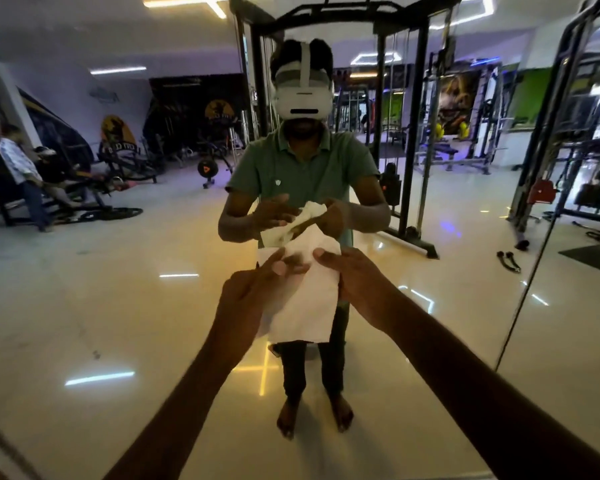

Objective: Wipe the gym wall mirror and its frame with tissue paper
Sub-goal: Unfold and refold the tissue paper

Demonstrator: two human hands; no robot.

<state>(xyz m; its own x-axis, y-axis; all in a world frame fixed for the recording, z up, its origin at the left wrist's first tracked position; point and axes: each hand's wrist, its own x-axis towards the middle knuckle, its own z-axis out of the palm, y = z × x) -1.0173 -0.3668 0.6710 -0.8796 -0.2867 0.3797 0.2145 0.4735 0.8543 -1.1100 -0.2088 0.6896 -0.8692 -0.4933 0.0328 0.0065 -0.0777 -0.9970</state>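
The person stands facing the gym wall mirror (84, 306), both bare arms reaching forward with a sheet of tissue paper (305, 306) held between the hands in front of the glass. Starting on the left, the left hand (253, 289) has its thumb and fingers closed on the sheet's upper left corner, thumb lying across the front of the paper. Between the hands the tissue hangs down loosely as a roughly flat white sheet, its lower edge free and well below both hands. To the right of it, the right hand (354, 285) pinches the upper right edge, thumb tip pressed on the paper. Just beyond the hands the mirror shows the reflection of the same hands and tissue; whether the paper touches the glass cannot be told. Further right, a vertical mirror frame strip (530, 265) runs down between glass panels, well apart from the right hand. The tissue looks very light, soft and limp, with no stiffness of its own, and is likely to tear if pulled taut or dragged by one corner. It would probably handle best folded or bunched into a pad and pressed flat under the fingers, not held by its edges as it is now.
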